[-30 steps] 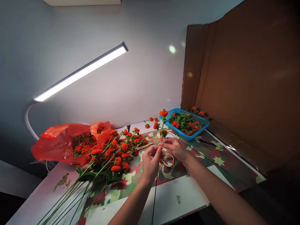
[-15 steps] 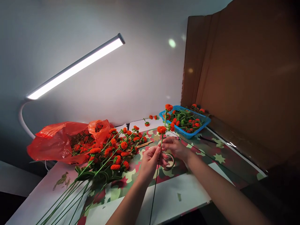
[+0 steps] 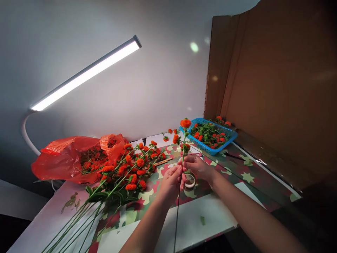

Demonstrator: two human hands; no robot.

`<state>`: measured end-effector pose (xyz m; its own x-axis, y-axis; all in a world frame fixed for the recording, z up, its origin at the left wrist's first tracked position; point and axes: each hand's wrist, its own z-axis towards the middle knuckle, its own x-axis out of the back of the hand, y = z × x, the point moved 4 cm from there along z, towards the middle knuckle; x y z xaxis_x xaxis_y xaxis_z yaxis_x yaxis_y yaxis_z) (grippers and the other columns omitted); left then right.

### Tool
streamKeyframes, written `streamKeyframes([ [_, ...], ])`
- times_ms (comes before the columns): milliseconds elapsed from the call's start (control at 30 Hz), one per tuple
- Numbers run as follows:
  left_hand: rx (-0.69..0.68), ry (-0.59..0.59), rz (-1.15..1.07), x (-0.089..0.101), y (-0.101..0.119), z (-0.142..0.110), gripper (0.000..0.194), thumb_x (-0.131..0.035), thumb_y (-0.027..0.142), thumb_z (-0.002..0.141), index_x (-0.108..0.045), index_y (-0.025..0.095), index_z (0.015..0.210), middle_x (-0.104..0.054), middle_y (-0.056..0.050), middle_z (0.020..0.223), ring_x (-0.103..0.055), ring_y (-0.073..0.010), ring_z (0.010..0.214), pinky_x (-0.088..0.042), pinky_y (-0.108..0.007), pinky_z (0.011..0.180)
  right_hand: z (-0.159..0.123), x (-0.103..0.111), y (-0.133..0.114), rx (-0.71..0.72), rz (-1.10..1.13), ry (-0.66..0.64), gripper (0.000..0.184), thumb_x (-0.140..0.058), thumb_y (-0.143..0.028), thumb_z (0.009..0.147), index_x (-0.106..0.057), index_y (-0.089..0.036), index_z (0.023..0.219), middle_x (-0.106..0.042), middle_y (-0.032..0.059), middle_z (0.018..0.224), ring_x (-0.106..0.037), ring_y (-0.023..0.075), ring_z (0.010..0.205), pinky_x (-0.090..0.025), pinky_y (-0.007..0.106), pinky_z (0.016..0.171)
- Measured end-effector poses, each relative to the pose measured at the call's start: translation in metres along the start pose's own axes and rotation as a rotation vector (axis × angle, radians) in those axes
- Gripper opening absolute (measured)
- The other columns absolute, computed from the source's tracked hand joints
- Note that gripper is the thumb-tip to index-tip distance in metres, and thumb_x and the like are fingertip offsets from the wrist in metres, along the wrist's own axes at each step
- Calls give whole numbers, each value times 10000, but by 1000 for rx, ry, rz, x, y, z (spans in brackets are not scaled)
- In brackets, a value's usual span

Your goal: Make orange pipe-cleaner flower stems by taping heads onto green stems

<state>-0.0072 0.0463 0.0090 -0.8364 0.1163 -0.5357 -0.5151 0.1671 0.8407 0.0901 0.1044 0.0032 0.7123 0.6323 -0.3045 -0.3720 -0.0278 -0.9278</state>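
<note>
Hands (image 3: 171,180) pinching flower stem (image 3: 183,156), basket (image 3: 217,151) behind

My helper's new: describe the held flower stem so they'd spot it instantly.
Find the brown cardboard, then the blue basket beside it. In front of its left end, the left hand and right hand hold the flower stem. Unlike the heaped flowers farther left, it's upright.

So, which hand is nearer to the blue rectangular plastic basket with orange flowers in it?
Right. The right hand is in front of the blue basket, a little to its left; the left hand is farther left and lower in the picture.
</note>
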Motion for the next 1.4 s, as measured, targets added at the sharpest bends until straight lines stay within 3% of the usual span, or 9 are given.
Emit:
streamKeyframes([
  [100,4,32,2,0,-4,2,365,-755,441,600,-589,131,698,-542,39,465,-412,-36,301,-324,-151,326,1,0,-3,8,-20,5,262,-716,-381,701,-650,-146,605,-601,4,608,-534,117,582,-406,261,596],
  [200,-48,136,126,2,-6,1,364,-705,478,652,-601,139,737,-565,26,504,-461,-61,348,-368,-174,362,2,1,-8,33,-99,71,269,-722,-373,694,-642,-144,577,-574,-10,562,-494,105,554,-382,253,582],
  [333,-330,304,496,4,2,-9,266,-688,419,698,-628,165,749,-603,1,580,-533,-108,457,-408,-207,421,4,4,-10,56,-191,204,321,-744,-404,650,-602,-153,510,-498,-36,493,-440,99,531,-357,255,567],
  [433,-426,323,622,3,6,-14,220,-668,394,725,-633,178,701,-584,7,545,-532,-117,469,-403,-213,432,5,8,-9,94,-194,250,314,-744,-393,658,-596,-159,510,-495,-39,507,-441,101,555,-366,262,607],
  [600,-258,207,285,4,1,-5,274,-679,424,706,-602,161,695,-513,55,456,-416,-57,328,-313,-176,346,5,7,-1,48,26,210,261,-762,-402,644,-668,-160,621,-563,-22,575,-507,113,620,-389,272,669],
  [800,-127,111,-1,0,-5,3,342,-738,440,625,-571,146,678,-505,63,439,-326,-13,270,-267,-145,306,5,-4,5,-18,277,170,300,-806,-425,568,-695,-172,687,-582,-26,546,-511,96,549,-411,258,610],
  [967,-63,57,68,2,-5,1,358,-712,475,649,-595,146,728,-556,38,504,-395,-34,302,-323,-159,319,5,-5,6,-28,249,170,274,-797,-409,583,-696,-176,686,-580,-20,541,-494,96,490,-401,248,508],
  [1167,-199,188,407,10,11,-4,265,-742,375,650,-634,135,684,-601,16,556,-490,-65,412,-386,-185,422,5,6,0,26,58,296,227,-795,-349,587,-686,-150,602,-580,-10,554,-488,91,540,-377,239,531],
  [1400,-26,-15,104,3,5,-3,292,-758,375,638,-637,130,741,-570,18,555,-486,-51,422,-399,-169,430,3,-5,4,-32,284,146,252,-797,-387,598,-687,-174,675,-590,-21,573,-513,91,514,-412,246,523],
])
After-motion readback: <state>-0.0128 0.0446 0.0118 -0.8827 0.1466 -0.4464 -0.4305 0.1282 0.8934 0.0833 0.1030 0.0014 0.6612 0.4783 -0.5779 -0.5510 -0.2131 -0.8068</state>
